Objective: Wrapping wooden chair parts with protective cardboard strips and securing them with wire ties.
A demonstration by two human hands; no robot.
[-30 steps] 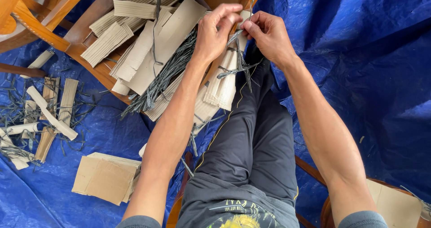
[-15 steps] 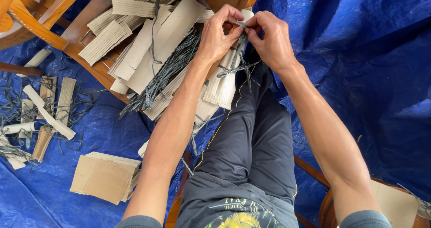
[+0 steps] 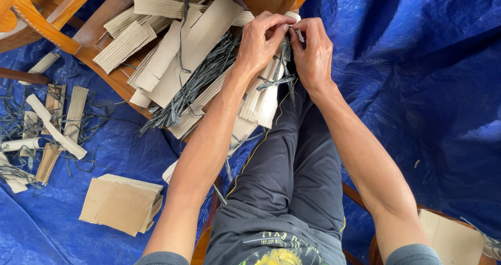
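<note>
My left hand and my right hand meet near the top centre, fingertips pinched together on a thin dark grey strand that wraps a bundle of corrugated cardboard strips resting over my knee. The strand's loose ends stick out across the bundle. Both hands grip the strand just above the bundle's top end.
A wooden chair seat to the left holds more cardboard strips and a heap of dark strands. Flat cardboard pieces and scattered strips lie on the blue tarp. Another cardboard piece sits bottom right.
Both hands have drawn closer together and shifted slightly down onto the bundle's top, pulling the strand tighter. The bundle stays in place.
</note>
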